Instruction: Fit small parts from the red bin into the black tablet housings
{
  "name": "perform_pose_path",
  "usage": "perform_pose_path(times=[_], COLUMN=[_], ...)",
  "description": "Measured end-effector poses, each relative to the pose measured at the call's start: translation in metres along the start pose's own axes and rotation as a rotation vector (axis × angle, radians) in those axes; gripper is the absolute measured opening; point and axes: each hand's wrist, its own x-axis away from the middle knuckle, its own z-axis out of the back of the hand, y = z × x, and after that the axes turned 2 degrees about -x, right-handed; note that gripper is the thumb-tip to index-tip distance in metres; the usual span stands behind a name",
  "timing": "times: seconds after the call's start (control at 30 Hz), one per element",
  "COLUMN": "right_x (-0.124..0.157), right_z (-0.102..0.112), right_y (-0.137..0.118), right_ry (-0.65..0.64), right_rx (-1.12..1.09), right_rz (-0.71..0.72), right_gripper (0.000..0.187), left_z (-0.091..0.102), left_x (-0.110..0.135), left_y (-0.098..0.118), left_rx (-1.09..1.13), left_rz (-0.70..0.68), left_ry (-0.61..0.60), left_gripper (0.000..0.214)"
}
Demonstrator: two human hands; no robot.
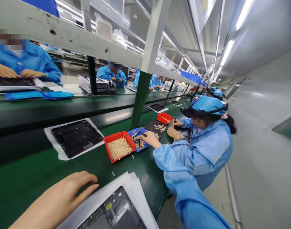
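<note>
My left hand [64, 194] rests open on the green bench, its fingertips next to white paper sheets [133, 187] that carry a black tablet back panel [114, 211]. Far ahead, my blue-sleeved right hand [150, 139] grips a slim dark tool [142, 134] over a blue tray [138, 141] holding pale strips. Beside it stands a red tray [118, 146] heaped with similar strips. A co-worker's hands [174, 132] work over a black tray [157, 128], one holding a dark pen-like tool.
A black panel on white paper [76, 138] lies left of the red tray. A co-worker in blue [207, 143] sits at the bench's right side. A white overhead shelf [76, 38] spans the bench, and more blue-gowned workers and stacked panels line the far bench.
</note>
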Motion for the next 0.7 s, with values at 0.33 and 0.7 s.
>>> perform_pose_path(times=[0.33,0.7], right_x=[0.006,0.015], right_z=[-0.005,-0.005], right_y=[0.006,0.003], right_ry=[0.12,0.187], right_rx=[-0.346,-0.619], right_rz=[-0.063,0.075], right_gripper=[0.031,0.032], left_z=[-0.019,-0.056], left_x=[-0.067,-0.191], left_y=[0.037,0.082], left_rx=[0.062,0.072], left_rz=[-0.109,-0.123], left_ry=[-0.181,0.052], left_gripper=[0.038,0.04])
